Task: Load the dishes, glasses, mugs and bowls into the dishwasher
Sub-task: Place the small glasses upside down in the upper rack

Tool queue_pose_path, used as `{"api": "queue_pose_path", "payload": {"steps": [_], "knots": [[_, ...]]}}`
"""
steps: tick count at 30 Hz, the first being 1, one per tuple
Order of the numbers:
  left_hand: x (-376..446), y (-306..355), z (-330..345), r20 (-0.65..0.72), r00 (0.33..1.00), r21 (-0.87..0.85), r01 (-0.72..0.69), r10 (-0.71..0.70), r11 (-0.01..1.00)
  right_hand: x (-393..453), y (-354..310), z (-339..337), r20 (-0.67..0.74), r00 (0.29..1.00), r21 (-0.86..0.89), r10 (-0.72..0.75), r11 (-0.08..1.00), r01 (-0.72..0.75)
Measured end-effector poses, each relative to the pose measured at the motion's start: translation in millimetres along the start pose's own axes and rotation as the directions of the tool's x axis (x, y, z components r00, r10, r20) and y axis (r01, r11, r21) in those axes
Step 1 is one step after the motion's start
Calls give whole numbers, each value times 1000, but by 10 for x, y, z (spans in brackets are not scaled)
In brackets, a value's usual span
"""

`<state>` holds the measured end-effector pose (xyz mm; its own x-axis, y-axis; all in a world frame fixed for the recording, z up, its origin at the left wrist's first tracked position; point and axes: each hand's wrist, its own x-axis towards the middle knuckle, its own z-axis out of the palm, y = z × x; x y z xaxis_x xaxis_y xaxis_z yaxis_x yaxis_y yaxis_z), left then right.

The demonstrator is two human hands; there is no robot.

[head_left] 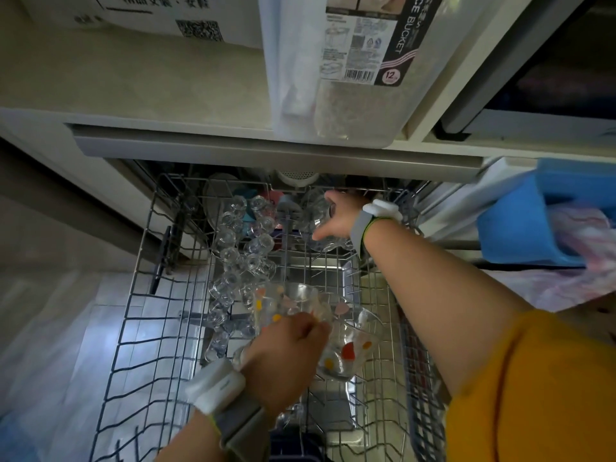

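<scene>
The rack [160, 295] is partly filled with small glasses [238, 248], the left hand [286, 355] grips two dotted glasses [346, 348], and the right hand [336, 218] holds a clear glass [316, 208] at the back.

Dim indoor light, pale glare on floor tiles [100, 328] lower left, wide-angle bending at edges, soft blur throughout

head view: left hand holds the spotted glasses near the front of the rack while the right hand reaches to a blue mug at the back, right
Not quite. The head view shows the right hand on a clear glass, not a blue mug. The rest stands: the left hand holds the spotted glasses near the front of the rack.
</scene>
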<state>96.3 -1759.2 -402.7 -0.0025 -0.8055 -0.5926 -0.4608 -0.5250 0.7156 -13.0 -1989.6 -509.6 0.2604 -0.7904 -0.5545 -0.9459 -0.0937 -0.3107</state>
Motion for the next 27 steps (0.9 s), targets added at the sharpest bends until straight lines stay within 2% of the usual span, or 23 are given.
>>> {"api": "queue_pose_path", "payload": {"steps": [3,11,21,24,27], "knots": [[69,2,24,18,1000,-1,13,-13,1000,10,-25,50,-3,999,-118,-32,992,32],[207,4,44,7,1000,-13,7,-7,1000,103,-8,171,37,999,-170,0,985,6],[282,-19,69,-2,1000,25,-20,20,999,255,73,448,29,997,-182,65,981,-59],[306,-46,68,12,1000,20,-14,14,1000,328,106,488,3,999,-197,41,980,-39],[326,-81,75,10,1000,23,-1,0,1000,349,144,493,39,999,-149,26,989,-20]]}}
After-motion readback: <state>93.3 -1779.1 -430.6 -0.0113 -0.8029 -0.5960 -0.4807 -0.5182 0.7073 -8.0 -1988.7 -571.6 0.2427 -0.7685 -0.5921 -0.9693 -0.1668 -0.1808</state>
